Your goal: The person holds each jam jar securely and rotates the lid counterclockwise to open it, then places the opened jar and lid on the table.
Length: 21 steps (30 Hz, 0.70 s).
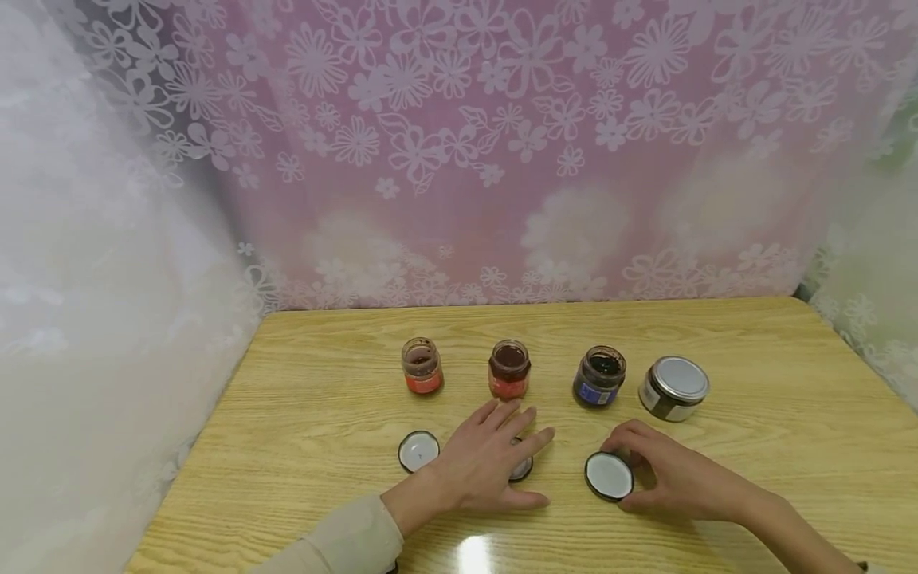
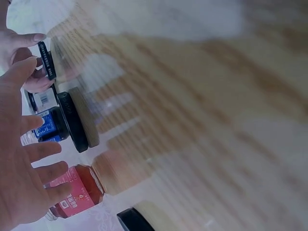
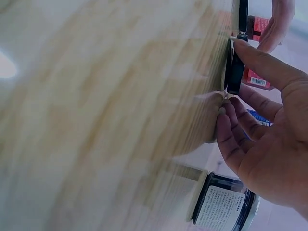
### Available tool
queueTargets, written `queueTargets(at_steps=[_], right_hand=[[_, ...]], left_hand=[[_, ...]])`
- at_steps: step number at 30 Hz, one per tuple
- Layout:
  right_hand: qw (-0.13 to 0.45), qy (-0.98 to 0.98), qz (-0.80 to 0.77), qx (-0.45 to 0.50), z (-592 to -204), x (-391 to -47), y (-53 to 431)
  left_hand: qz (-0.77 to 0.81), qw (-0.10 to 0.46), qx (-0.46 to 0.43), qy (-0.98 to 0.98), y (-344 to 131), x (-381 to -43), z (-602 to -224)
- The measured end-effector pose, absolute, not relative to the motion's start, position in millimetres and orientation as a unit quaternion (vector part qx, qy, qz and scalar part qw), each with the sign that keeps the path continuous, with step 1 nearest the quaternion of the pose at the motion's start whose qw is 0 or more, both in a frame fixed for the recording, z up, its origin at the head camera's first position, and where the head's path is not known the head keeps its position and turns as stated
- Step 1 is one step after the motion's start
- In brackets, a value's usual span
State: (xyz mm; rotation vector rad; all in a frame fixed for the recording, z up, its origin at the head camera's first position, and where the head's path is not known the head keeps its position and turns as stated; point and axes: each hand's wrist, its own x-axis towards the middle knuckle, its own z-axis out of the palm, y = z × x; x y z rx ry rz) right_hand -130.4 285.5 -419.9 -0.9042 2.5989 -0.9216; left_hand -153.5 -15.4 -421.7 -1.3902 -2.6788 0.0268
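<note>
My right hand [image 1: 670,474] pinches a round jar lid [image 1: 609,476] by its rim between thumb and fingers. The lid's white inside faces up, at the table surface. With fingers spread, my left hand [image 1: 491,462] hovers over a second lid [image 1: 523,469], partly hiding it. A third lid [image 1: 418,452] lies white side up, left of that hand. Behind the lids stand two uncovered jars with red labels, the left jar [image 1: 422,368] and the middle jar [image 1: 509,371], and an uncovered dark jar [image 1: 599,379] with a blue label.
A wider jar [image 1: 674,391] with a silver lid on stands at the right end of the row, beyond my right hand. The wooden table [image 1: 308,462] ends at a flowered pink curtain [image 1: 459,199], with pale curtains at both sides.
</note>
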Motion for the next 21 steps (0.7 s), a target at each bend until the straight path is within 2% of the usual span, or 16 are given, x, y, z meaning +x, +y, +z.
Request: queueTargets(at_steps=[16, 21], right_hand=[[0.117, 0.900, -0.293, -0.302, -415.8, -130.1, 287.2], [0.072, 0.916, -0.250, -0.306, -410.7, -125.6, 286.3]], left_hand=[[0.011, 0.054, -0.454, -0.889, -16.4, -152.1, -418.8], [0.010, 0.066, -0.455, -0.888, -16.3, -152.5, -418.1]])
